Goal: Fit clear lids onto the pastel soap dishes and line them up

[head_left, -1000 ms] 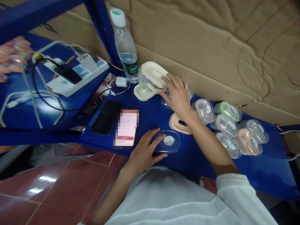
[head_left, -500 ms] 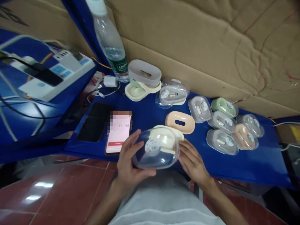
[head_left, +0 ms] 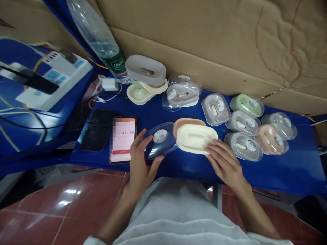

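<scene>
A clear plastic cover [head_left: 163,144] with a round sticker sits on the blue table in front of my left hand [head_left: 143,163]. That hand's fingers are at its left side, thumb spread away, not closed round it. My right hand [head_left: 224,161] grips the right end of a cream oval tray [head_left: 194,137] with a recessed middle. Behind the tray, partly covered by it, is a peach oval shell [head_left: 187,122], whose slot is hidden.
Several packed boxes with clear covers, such as a grey one [head_left: 242,146], stand at the right. Toward the back are a grey shell [head_left: 145,69] and a water bottle [head_left: 102,44]. Phones [head_left: 125,139] lie at the left, beside a power strip [head_left: 53,80].
The clear cover has gone from between my hands down to the table at the left. The cream tray has moved right and now shows uncovered. My left hand's grip has loosened.
</scene>
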`<action>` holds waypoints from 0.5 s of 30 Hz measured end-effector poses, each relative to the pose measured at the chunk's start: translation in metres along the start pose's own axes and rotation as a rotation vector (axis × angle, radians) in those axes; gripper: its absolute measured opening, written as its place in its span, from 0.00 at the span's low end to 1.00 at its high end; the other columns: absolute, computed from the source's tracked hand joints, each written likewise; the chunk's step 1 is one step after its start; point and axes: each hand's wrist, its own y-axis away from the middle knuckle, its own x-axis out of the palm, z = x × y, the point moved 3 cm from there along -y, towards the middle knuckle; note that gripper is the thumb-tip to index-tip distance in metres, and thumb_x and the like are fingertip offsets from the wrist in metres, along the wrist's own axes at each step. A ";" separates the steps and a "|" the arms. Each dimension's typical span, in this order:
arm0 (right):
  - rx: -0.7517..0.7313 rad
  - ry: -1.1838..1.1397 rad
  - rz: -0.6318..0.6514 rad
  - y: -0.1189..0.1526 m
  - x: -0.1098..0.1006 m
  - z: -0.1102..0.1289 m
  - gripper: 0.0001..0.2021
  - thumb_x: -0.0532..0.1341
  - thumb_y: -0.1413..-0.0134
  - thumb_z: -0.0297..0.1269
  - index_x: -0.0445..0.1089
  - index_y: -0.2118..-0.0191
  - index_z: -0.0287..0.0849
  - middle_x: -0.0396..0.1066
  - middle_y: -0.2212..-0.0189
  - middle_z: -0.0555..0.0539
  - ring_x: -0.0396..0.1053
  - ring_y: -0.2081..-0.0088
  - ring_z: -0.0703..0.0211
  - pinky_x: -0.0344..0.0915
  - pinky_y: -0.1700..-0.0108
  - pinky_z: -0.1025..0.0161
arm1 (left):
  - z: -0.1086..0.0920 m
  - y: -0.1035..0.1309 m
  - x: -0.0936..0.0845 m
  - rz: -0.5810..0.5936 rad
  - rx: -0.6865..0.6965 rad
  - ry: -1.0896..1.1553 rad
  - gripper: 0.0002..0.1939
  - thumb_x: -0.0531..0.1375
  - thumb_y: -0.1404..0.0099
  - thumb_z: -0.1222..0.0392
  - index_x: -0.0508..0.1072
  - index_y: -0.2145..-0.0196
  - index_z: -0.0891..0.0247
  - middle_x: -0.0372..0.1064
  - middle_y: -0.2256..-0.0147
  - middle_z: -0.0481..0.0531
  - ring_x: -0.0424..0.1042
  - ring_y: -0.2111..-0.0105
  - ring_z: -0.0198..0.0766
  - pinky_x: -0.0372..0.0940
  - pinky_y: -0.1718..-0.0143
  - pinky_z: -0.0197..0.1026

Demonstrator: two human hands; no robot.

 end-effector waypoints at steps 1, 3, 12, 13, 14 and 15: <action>-0.005 -0.007 0.009 0.007 -0.001 0.001 0.30 0.67 0.37 0.21 0.68 0.32 0.44 0.78 0.43 0.42 0.71 0.36 0.48 0.70 0.32 0.43 | 0.000 -0.004 0.003 0.005 -0.028 -0.026 0.28 0.61 0.24 0.48 0.62 0.32 0.58 0.59 0.31 0.66 0.61 0.30 0.55 0.61 0.33 0.61; -0.018 -0.025 0.047 0.023 0.002 0.007 0.28 0.68 0.37 0.22 0.69 0.33 0.42 0.79 0.46 0.42 0.72 0.37 0.49 0.71 0.33 0.45 | -0.002 -0.015 0.010 0.026 -0.072 -0.073 0.26 0.60 0.24 0.49 0.63 0.34 0.59 0.60 0.32 0.66 0.61 0.31 0.55 0.60 0.32 0.61; 0.025 0.041 0.154 0.009 0.021 0.013 0.23 0.63 0.29 0.34 0.67 0.32 0.43 0.74 0.37 0.40 0.68 0.32 0.46 0.67 0.31 0.43 | -0.012 -0.040 0.020 0.035 -0.007 -0.066 0.23 0.58 0.22 0.51 0.65 0.35 0.59 0.62 0.35 0.64 0.61 0.31 0.51 0.59 0.31 0.60; 0.037 0.069 0.151 0.000 0.021 0.005 0.24 0.61 0.28 0.33 0.65 0.30 0.43 0.72 0.35 0.40 0.66 0.31 0.46 0.65 0.30 0.42 | -0.012 -0.036 0.019 0.028 -0.015 -0.069 0.23 0.58 0.22 0.51 0.65 0.34 0.59 0.63 0.35 0.64 0.61 0.31 0.51 0.59 0.31 0.60; 0.051 0.107 0.155 -0.010 0.021 -0.004 0.25 0.60 0.28 0.31 0.63 0.29 0.44 0.71 0.34 0.40 0.64 0.30 0.46 0.62 0.28 0.40 | -0.010 -0.031 0.018 0.025 -0.027 -0.075 0.23 0.58 0.22 0.51 0.65 0.34 0.58 0.62 0.34 0.64 0.61 0.31 0.51 0.59 0.31 0.60; 0.059 0.147 0.165 -0.019 0.022 -0.012 0.26 0.59 0.28 0.30 0.62 0.28 0.44 0.69 0.33 0.40 0.63 0.29 0.45 0.60 0.27 0.39 | -0.008 -0.027 0.017 0.024 -0.042 -0.084 0.24 0.58 0.22 0.51 0.65 0.33 0.58 0.62 0.34 0.64 0.61 0.31 0.52 0.59 0.31 0.60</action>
